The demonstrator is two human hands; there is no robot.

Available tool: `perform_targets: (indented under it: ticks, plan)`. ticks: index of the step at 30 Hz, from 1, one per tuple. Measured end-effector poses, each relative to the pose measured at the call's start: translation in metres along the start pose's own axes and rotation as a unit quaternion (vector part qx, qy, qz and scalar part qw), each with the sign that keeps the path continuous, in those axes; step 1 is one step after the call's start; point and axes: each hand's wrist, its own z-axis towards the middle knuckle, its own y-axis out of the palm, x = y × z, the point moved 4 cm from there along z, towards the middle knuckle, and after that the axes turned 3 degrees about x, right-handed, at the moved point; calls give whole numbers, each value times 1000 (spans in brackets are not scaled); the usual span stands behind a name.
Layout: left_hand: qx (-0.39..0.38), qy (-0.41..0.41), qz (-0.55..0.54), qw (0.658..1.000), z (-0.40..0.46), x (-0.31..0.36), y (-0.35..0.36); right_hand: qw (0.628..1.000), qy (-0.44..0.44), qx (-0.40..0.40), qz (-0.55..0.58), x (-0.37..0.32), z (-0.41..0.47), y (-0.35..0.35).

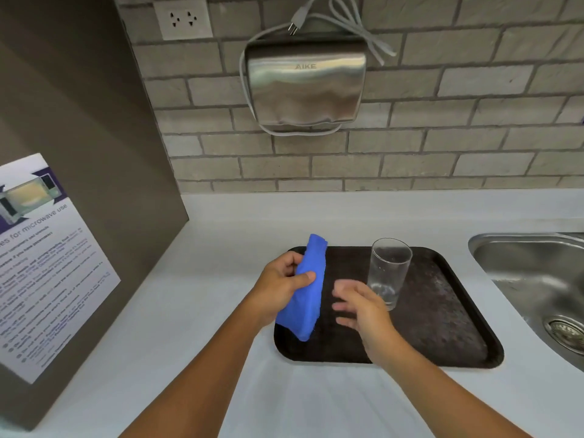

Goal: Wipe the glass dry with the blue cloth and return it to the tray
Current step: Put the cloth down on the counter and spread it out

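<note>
Blue cloth (306, 292) hangs folded from the left hand (282, 284), pinched between thumb and fingers above the left edge of the dark tray (442, 327). Clear glass (388, 272) stands upright on the tray, toward its back middle. The right hand (363, 306) hovers over the tray just beside the glass base, fingers loosely spread and blurred, holding nothing. The tray rests on a pale counter (221, 358), with a steel sink (537, 279) to its right.
</note>
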Motion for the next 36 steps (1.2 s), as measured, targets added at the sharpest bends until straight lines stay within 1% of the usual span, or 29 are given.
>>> perform_targets:
  ticks: [3,4,6,8,11,15,17,19,21,22,24,28,31,34,36]
  plan:
    - [-36,24,31,999,-10,11,-14,990,28,-131,42,-27,10,35]
    - [-44,30,41,998,-13,14,-19,987,24,-155,40,-33,14,44]
    - [-52,40,60,996,-18,19,-31,986,15,-160,45,-44,19,59]
    - [-48,46,72,995,-22,20,-44,984,22,-158,74,-51,22,72]
    - [-28,48,74,996,-24,19,-63,976,39,-181,115,-56,25,91]
    - [13,59,102,993,-26,14,-84,978,40,-172,107,-56,28,112]
    - [38,69,127,989,-25,12,-95,971,51,-206,113,-53,27,123]
    - [51,80,147,985,-25,12,-104,954,71,-271,109,-51,23,132]
    - [48,86,164,981,-27,14,-113,937,89,-328,86,-48,21,138]
    - [40,85,168,981,-28,15,-117,933,94,-340,70,-47,21,139]
    - [21,68,160,985,-32,17,-126,937,89,-337,31,-47,22,142]
    - [-34,-1,95,995,-40,16,-144,959,24,-279,-40,-55,25,144]
    - [-67,-52,45,995,-46,11,-154,956,-39,-262,-130,-63,21,150]
    - [-67,-34,82,994,-50,10,-164,944,-71,-245,-208,-67,14,157]
    - [-48,-31,139,989,-53,8,-174,930,-91,-259,-246,-67,8,160]
